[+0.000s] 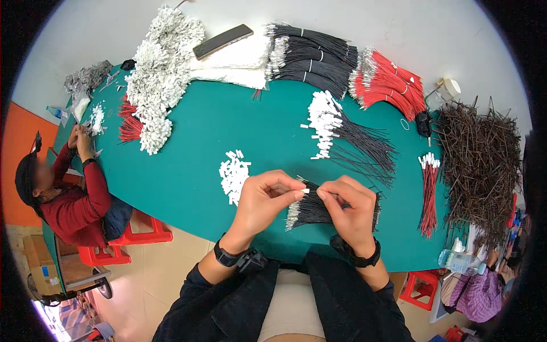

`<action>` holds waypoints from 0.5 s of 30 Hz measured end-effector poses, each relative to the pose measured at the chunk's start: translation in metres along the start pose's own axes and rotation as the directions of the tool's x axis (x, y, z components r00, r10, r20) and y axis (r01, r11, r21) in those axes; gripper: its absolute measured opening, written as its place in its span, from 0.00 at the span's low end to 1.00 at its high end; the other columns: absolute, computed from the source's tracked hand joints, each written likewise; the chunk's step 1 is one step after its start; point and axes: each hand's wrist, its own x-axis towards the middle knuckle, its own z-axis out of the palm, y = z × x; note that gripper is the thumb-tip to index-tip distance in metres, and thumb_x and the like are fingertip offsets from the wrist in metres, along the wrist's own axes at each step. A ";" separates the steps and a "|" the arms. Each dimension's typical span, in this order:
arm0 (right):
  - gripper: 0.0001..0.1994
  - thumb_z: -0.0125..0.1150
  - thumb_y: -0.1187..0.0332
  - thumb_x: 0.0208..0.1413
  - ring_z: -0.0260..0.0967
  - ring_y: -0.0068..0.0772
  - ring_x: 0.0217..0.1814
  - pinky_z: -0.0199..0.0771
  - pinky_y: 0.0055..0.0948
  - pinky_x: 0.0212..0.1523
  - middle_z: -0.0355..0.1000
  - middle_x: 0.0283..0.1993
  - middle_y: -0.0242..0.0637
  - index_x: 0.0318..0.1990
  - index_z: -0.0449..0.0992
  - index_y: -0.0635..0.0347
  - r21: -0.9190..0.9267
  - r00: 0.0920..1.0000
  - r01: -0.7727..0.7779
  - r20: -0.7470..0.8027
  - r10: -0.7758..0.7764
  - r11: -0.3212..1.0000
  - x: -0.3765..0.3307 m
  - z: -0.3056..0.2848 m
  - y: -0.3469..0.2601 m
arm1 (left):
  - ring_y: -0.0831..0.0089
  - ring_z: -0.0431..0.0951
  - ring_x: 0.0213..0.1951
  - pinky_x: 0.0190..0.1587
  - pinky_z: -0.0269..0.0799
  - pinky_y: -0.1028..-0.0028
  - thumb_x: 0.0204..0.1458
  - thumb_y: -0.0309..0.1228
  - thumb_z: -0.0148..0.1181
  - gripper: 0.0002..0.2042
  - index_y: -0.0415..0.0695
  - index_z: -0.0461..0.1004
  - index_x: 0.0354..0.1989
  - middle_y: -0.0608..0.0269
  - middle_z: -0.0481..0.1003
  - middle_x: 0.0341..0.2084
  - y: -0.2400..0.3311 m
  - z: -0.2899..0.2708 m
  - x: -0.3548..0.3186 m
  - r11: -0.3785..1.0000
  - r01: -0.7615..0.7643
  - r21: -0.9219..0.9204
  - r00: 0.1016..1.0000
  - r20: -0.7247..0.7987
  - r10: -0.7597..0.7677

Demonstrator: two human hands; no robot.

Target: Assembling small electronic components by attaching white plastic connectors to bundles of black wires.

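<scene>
Between its thumb and forefinger my left hand (pixel 264 200) pinches a small white plastic connector housing (pixel 306 191). Just to the right, my right hand (pixel 352 208) is closed in a pinch facing it; what its fingertips hold is too thin to make out against the dark wires behind. Beneath both hands lies a bundle of black wires (pixel 313 210) with silver terminal ends at the left, partly covered by the right hand. Loose white housings (pixel 232 174) form a small heap beside my left hand. Farther up, black wires (pixel 364 139) fan out with white housings (pixel 325 117) on their ends.
The green table (pixel 194 128) holds a large white heap (pixel 162 68), a phone (pixel 223 41) on white bags, bundled black wires (pixel 319 57), red wires (pixel 390 82), a few housed red wires (pixel 429 199) and a brown tangled pile (pixel 477 159). A co-worker (pixel 74 194) sits at left.
</scene>
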 end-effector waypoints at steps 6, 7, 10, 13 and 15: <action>0.05 0.71 0.79 0.51 0.66 0.30 0.22 0.61 0.28 0.22 0.72 0.25 0.36 0.34 0.81 0.63 -0.011 1.000 0.022 -0.015 -0.022 1.000 -0.002 0.002 0.000 | 0.78 0.82 0.37 0.43 0.78 0.79 0.53 0.15 0.68 0.05 0.35 0.83 0.38 0.62 0.81 0.34 -0.004 0.000 0.000 0.999 -0.007 -0.038 1.000 0.014 0.008; 0.05 0.71 0.79 0.51 0.66 0.30 0.22 0.61 0.28 0.22 0.72 0.25 0.36 0.34 0.81 0.63 -0.011 1.000 0.022 -0.015 -0.022 1.000 -0.002 0.002 0.000 | 0.79 0.82 0.38 0.44 0.78 0.79 0.54 0.17 0.68 0.04 0.35 0.83 0.38 0.64 0.81 0.34 -0.005 0.000 0.000 0.999 -0.019 -0.049 1.000 0.023 0.020; 0.04 0.71 0.79 0.51 0.65 0.30 0.21 0.61 0.28 0.22 0.72 0.25 0.36 0.34 0.82 0.63 0.002 1.000 0.017 -0.020 -0.017 1.000 -0.003 0.003 0.001 | 0.79 0.82 0.37 0.44 0.78 0.79 0.55 0.18 0.68 0.04 0.35 0.83 0.38 0.64 0.81 0.34 -0.001 0.003 0.000 1.000 0.003 -0.023 1.000 0.021 -0.003; 0.04 0.70 0.79 0.51 0.65 0.30 0.21 0.61 0.28 0.22 0.72 0.25 0.36 0.34 0.82 0.64 0.007 1.000 -0.019 -0.017 0.019 1.000 -0.003 0.002 0.001 | 0.79 0.82 0.38 0.44 0.79 0.79 0.54 0.18 0.68 0.04 0.35 0.83 0.38 0.63 0.81 0.34 0.001 0.004 -0.001 0.999 -0.009 0.035 1.000 0.016 0.008; 0.04 0.70 0.79 0.51 0.66 0.31 0.22 0.63 0.28 0.23 0.72 0.25 0.37 0.34 0.82 0.64 -0.001 1.000 -0.021 0.010 0.021 1.000 -0.004 0.002 -0.001 | 0.80 0.82 0.38 0.43 0.79 0.78 0.55 0.18 0.68 0.04 0.35 0.83 0.38 0.64 0.81 0.34 -0.003 0.002 0.000 0.999 -0.017 0.039 1.000 0.012 0.017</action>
